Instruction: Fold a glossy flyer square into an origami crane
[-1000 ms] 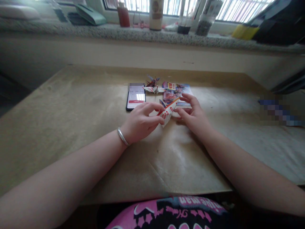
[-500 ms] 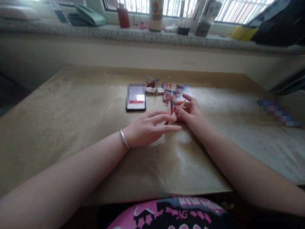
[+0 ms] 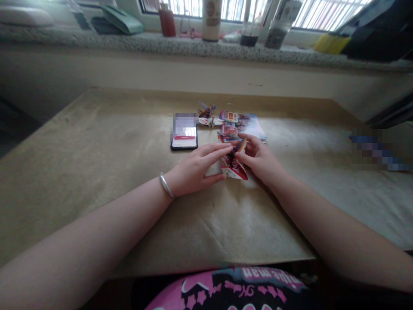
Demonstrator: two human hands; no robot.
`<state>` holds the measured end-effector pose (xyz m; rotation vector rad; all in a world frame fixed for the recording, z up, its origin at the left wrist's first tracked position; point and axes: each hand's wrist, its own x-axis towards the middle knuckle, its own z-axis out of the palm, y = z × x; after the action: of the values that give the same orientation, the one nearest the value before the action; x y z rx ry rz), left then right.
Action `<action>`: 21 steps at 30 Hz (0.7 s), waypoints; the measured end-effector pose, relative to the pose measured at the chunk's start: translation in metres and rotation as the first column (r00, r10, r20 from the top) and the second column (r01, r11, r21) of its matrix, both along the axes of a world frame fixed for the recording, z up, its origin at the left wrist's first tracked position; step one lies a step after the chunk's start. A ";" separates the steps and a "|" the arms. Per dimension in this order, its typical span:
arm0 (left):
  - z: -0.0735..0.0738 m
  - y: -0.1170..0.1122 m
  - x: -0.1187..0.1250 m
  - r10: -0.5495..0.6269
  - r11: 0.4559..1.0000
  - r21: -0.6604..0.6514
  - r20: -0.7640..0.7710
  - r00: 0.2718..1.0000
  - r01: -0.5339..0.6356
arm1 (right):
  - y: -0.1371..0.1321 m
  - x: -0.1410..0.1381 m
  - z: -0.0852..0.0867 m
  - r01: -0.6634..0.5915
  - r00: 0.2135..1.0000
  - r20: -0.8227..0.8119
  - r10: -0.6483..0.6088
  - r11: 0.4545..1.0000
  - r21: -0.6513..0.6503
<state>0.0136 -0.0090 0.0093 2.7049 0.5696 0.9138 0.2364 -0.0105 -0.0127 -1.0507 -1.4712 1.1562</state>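
Head view, the only feed I have out here; the left hand [image 3: 195, 172] comes in from the left, fingers nearly straight and together, thumb spread well away below them; I read it as loosely open, fingertips over the upper left part of a folded printed paper [image 3: 234, 170], thumb tip by its lower left edge; whether they press on it I cannot tell.

Right hand [image 3: 263, 161] half curled at the paper's other side; thumb bent against the upper right flap, index finger reaching behind it, so I log a light pinch; the remaining fingers are partly hidden.

The paper sits between the two hands, near the middle of the table [image 3: 97, 193]; dark picture print inside, red and white along the near edge, flaps standing up at the top; I cannot tell whether its underside touches the tabletop.

Just beyond it, a stack of printed sheets [image 3: 253, 125], yellow price label on top; to the left of that, a white folded piece [image 3: 211, 122] and, behind it, a dark spiky folded piece [image 3: 205, 112]; further left, a phone [image 3: 184, 137] lying flat, screen lit; silver bangle [image 3: 166, 185] on the left wrist; beyond the table, bottles and jars along a speckled sill [image 3: 161, 48].
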 end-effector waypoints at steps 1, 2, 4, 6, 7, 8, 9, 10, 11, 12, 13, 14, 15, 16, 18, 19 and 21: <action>0.000 0.000 0.000 -0.010 1.000 -0.020 -0.003 1.000 0.010 | 0.000 0.000 0.000 0.000 1.000 0.014 0.000 1.000 -0.001; 0.000 0.000 0.000 -0.016 0.999 -0.038 -0.004 1.000 0.016 | 0.001 0.000 0.000 0.004 1.000 0.028 -0.004 1.000 -0.003; 0.001 0.000 0.000 -0.013 0.997 -0.072 0.001 1.000 0.013 | 0.001 0.001 0.001 0.026 0.999 0.048 -0.025 1.000 -0.013; 0.002 0.000 0.000 -0.013 0.994 -0.107 0.005 1.000 0.013 | 0.002 0.001 0.001 0.055 0.996 0.067 -0.053 0.998 -0.029; 0.002 0.000 0.000 -0.017 0.992 -0.127 -0.002 1.000 0.017 | 0.002 0.001 0.002 0.067 0.995 0.078 -0.064 0.997 -0.037; 0.002 0.000 0.000 -0.021 0.990 -0.140 -0.011 1.000 0.020 | 0.002 0.001 0.002 0.075 0.993 0.092 -0.070 0.996 -0.043; 0.002 0.000 0.000 -0.023 0.990 -0.140 -0.021 1.000 0.020 | 0.002 0.001 0.002 0.080 0.991 0.109 -0.074 0.996 -0.049; 0.002 0.000 0.000 -0.018 0.992 -0.127 -0.029 0.999 0.014 | 0.002 0.002 0.003 0.084 0.989 0.127 -0.077 0.995 -0.054; 0.002 0.000 -0.001 -0.009 0.994 -0.106 -0.037 0.999 0.005 | 0.002 0.003 0.003 0.090 0.986 0.147 -0.081 0.994 -0.058; 0.002 0.000 -0.001 0.002 0.997 -0.083 -0.042 0.999 -0.005 | 0.002 0.004 0.004 0.097 0.982 0.172 -0.085 0.993 -0.064; 0.001 0.000 0.000 0.011 0.998 -0.069 -0.046 0.999 -0.014 | 0.002 0.005 0.004 0.105 0.976 0.197 -0.090 0.992 -0.070; 0.001 0.000 0.000 0.015 0.998 -0.066 -0.048 0.999 -0.018 | 0.002 0.007 0.004 0.113 0.971 0.222 -0.094 0.991 -0.076; 0.001 0.000 0.000 0.014 0.997 -0.074 -0.052 0.999 -0.018 | 0.002 0.008 0.005 0.119 0.965 0.245 -0.095 0.989 -0.083; 0.001 0.000 0.000 0.010 0.996 -0.087 -0.054 0.998 -0.015 | 0.002 0.009 0.005 0.121 0.960 0.265 -0.093 0.989 -0.090; 0.001 0.000 0.000 0.004 0.994 -0.105 -0.057 0.998 -0.010 | 0.003 0.012 0.005 0.120 0.953 0.292 -0.086 0.988 -0.100; 0.001 -0.001 0.001 0.001 0.994 -0.110 -0.059 0.998 -0.008 | 0.003 0.012 0.005 0.116 0.951 0.297 -0.081 0.988 -0.101; 0.002 -0.001 0.001 -0.002 0.992 -0.124 -0.068 0.998 -0.006 | 0.003 0.013 0.005 0.101 0.953 0.296 -0.071 0.991 -0.087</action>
<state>0.0150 -0.0101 0.0118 2.6320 0.6213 0.7631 0.2491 -0.0070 -0.0080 -1.3902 -1.5888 1.0546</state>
